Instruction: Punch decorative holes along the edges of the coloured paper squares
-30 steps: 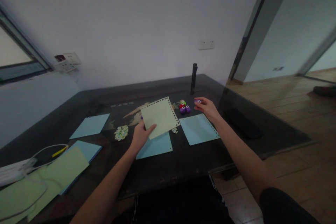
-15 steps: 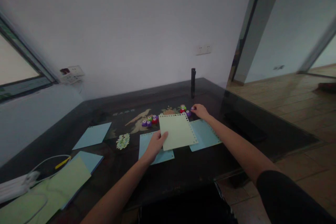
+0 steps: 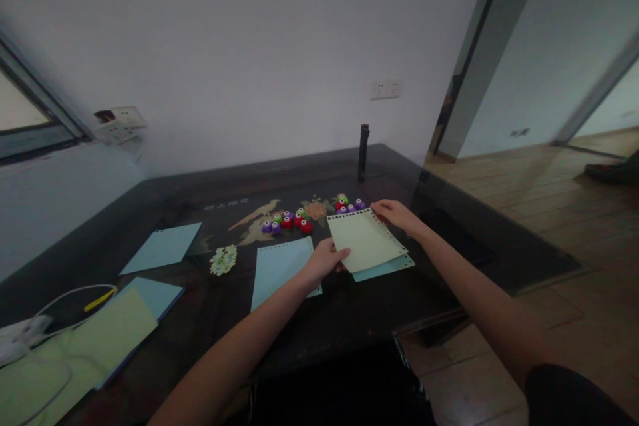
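Note:
A pale green punched sheet of paper [image 3: 367, 239] is held over the right-hand blue sheet [image 3: 384, 269], covering most of it. My left hand [image 3: 327, 259] pinches its lower left edge, thumb on top. At the top right corner, my right hand [image 3: 394, 214] has its fingers closed on the same sheet. Just beyond the sheet's holed edge sits a group of small eyeball-like pieces, among them a purple piece [image 3: 360, 204] and a red one [image 3: 340, 205]. A second group, with a red piece [image 3: 306, 227], lies left of it. Another blue sheet [image 3: 279, 266] rests under my left forearm.
A black upright cylinder [image 3: 363, 153] stands at the back of the dark table [image 3: 200, 319]. To the left lie a blue sheet [image 3: 162, 247], a flowery cutout [image 3: 223, 259], green paper [image 3: 94, 339], a yellow pen [image 3: 100, 300] and a white cable [image 3: 70, 298].
My right hand has let go of a purple piece beside the others and taken the pale green sheet's corner. The sheet and my left hand have moved right, over the right-hand blue sheet.

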The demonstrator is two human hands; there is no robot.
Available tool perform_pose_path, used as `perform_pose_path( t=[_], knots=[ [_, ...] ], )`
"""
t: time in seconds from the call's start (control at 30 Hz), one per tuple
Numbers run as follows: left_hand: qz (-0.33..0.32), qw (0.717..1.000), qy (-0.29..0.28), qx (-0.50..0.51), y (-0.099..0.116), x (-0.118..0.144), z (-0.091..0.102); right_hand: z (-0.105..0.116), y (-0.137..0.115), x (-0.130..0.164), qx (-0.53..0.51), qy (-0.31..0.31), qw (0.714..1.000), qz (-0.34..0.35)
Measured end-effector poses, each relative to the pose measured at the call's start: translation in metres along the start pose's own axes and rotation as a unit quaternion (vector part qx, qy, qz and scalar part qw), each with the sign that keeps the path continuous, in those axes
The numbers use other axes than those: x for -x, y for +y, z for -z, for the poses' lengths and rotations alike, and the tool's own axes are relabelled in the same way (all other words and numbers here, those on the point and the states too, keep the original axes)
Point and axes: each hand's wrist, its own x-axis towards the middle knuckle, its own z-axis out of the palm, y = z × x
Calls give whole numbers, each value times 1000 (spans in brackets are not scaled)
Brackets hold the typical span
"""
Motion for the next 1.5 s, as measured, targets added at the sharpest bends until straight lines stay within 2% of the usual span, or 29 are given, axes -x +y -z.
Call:
perform_pose_path(
  t=[0.13,0.23,0.37,0.53,0.63,0.8,0.97,1.23,1.5],
  knots=[
    [-2,1000,9,-13,5,-5,-2,-1,-2,25,-78,-3,996,-33],
    [-2,995,58,-76,9,-2,0,-2,0,32,-102,19,994,-47],
    [-41,973,138,-183,7,3,0,-1,4,36,-87,27,994,-60],
    [-62,948,150,-274,3,3,-5,-4,6,36,-47,28,997,-58],
    [-72,943,152,-287,4,3,-4,-5,8,35,-8,39,997,-62],
    [-102,961,160,-202,6,6,2,-5,13,34,52,63,995,-58],
    [-74,985,135,-72,9,8,0,-4,15,34,87,64,992,-64],
    [-34,991,126,-29,13,15,-5,-2,17,33,70,59,994,-65],
    [4,994,93,65,5,13,-10,-1,17,33,160,106,980,-50]
  ],
)
